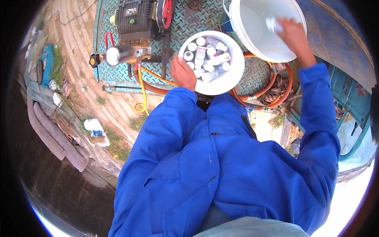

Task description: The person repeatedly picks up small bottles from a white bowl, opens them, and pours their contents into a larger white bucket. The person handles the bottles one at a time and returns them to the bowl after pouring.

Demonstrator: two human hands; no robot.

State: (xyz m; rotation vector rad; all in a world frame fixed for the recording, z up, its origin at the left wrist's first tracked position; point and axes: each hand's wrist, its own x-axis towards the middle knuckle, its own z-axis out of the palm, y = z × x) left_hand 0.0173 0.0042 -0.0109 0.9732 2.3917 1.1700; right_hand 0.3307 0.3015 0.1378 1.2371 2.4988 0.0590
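Observation:
A round white basin (238, 71) stands at the metal deck's near edge, full of small white bottles (200, 55) with printed labels and white caps. My left hand (184, 73) grips the basin's left rim, the thumb up at the edge and the other fingers partly hidden. To the right, my right hand (294, 36) is over the mouth of a large white bucket (252, 35). Its fingers are closed on a small white bottle (274, 25), which is smeared by motion. The bucket leans with its mouth toward me.
A dark motor-driven pump (136, 19) with a red-edged wheel (167, 14) sits on the turquoise tread-plate deck (193, 19). An orange hose (290, 79) coils below the bucket. A yellow hose (141, 89) hangs off the deck's left part, above sandy ground (75, 39).

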